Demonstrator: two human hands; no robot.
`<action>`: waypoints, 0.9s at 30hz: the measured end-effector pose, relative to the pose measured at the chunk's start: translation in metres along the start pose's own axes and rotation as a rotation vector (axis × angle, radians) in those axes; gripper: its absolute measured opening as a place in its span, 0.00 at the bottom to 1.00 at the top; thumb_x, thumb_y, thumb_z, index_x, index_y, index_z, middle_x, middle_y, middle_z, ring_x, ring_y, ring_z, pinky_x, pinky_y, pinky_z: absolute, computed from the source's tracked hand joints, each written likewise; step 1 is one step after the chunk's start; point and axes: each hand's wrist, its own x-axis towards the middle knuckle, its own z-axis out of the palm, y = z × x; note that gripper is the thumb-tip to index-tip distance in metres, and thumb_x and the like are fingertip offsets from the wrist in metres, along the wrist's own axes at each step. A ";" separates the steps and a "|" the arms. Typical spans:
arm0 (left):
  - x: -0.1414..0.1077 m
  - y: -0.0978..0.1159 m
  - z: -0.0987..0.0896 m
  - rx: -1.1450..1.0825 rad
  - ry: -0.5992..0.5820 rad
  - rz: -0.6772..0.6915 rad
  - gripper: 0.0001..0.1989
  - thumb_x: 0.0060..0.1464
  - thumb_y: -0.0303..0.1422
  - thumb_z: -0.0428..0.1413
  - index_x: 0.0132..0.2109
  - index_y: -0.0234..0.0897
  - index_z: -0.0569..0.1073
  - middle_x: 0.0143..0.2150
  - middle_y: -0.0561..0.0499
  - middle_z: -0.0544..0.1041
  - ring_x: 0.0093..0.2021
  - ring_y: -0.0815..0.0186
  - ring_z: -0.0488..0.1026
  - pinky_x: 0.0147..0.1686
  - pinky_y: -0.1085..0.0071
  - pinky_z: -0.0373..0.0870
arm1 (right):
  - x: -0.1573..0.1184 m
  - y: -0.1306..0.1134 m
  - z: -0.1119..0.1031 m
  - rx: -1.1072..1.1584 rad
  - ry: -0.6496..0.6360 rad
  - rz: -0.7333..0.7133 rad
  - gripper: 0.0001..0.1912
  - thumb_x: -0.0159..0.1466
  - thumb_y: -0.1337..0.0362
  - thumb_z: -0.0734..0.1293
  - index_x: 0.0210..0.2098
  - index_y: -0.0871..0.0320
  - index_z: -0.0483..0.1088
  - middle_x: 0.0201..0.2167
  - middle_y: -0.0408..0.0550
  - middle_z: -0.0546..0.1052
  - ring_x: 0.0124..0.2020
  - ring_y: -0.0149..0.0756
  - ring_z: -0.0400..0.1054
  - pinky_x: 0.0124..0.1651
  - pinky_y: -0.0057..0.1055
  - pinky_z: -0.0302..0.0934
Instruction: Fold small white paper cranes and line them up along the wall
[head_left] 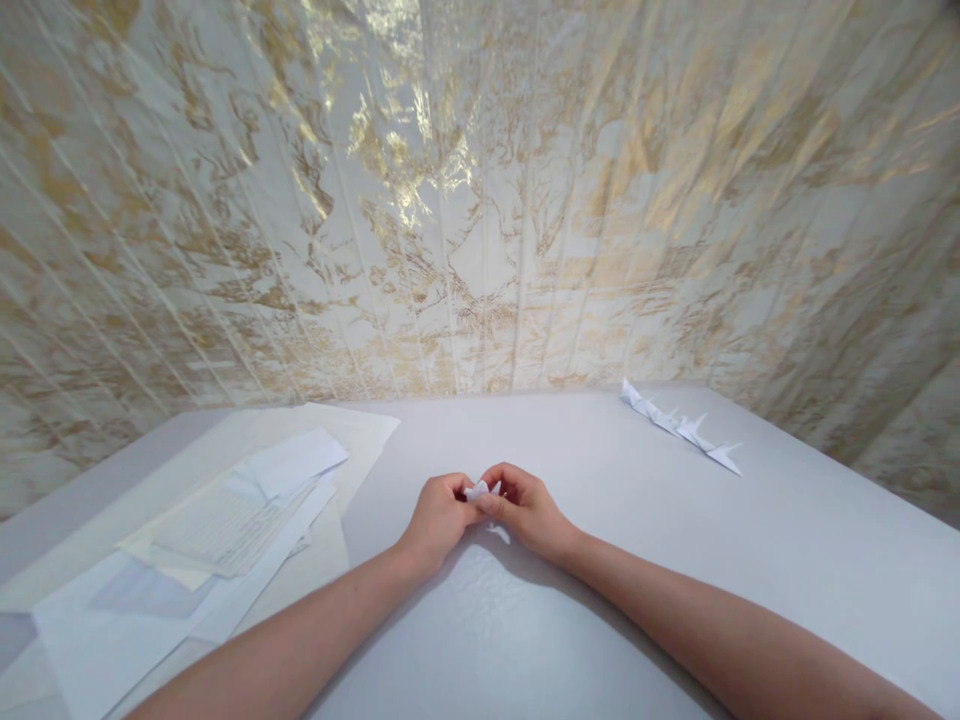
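A small piece of folded white paper (pixel 477 491) is pinched between my two hands above the middle of the table. My left hand (pixel 441 520) grips its left side, fingers curled inward. On the other side, my right hand (pixel 529 508) holds it between thumb and fingers. Much of the paper is hidden behind the fingers, so its full shape cannot be made out. A small white bit shows just below the hands, near the tabletop.
Several folded white paper figures (pixel 694 432) stand in a slanting row at the back right of the white table (pixel 585 650). Overlapping loose sheets (pixel 225 520), some with writing, cover the left side. A gold-patterned curtain (pixel 480 240) hangs behind the table.
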 end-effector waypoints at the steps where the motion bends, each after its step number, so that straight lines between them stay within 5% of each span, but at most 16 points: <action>1: 0.000 0.000 0.000 0.005 -0.013 0.005 0.10 0.31 0.31 0.59 0.18 0.34 0.63 0.15 0.60 0.60 0.18 0.76 0.53 0.19 0.76 0.48 | 0.001 0.002 0.000 0.010 0.007 0.015 0.16 0.51 0.52 0.68 0.26 0.59 0.64 0.17 0.36 0.62 0.19 0.25 0.53 0.22 0.24 0.47; 9: -0.003 0.001 -0.007 -0.117 -0.042 0.066 0.07 0.40 0.33 0.57 0.26 0.33 0.69 0.20 0.56 0.67 0.21 0.74 0.59 0.21 0.76 0.55 | 0.002 0.002 0.000 0.272 0.102 0.068 0.16 0.51 0.53 0.67 0.26 0.57 0.59 0.17 0.37 0.68 0.19 0.26 0.60 0.24 0.25 0.55; 27: -0.005 0.006 -0.014 0.097 -0.003 0.184 0.07 0.42 0.34 0.55 0.25 0.33 0.72 0.20 0.54 0.69 0.21 0.72 0.61 0.21 0.75 0.58 | -0.002 -0.003 -0.001 0.059 0.077 0.048 0.13 0.52 0.55 0.67 0.27 0.57 0.61 0.17 0.35 0.65 0.17 0.25 0.61 0.22 0.24 0.57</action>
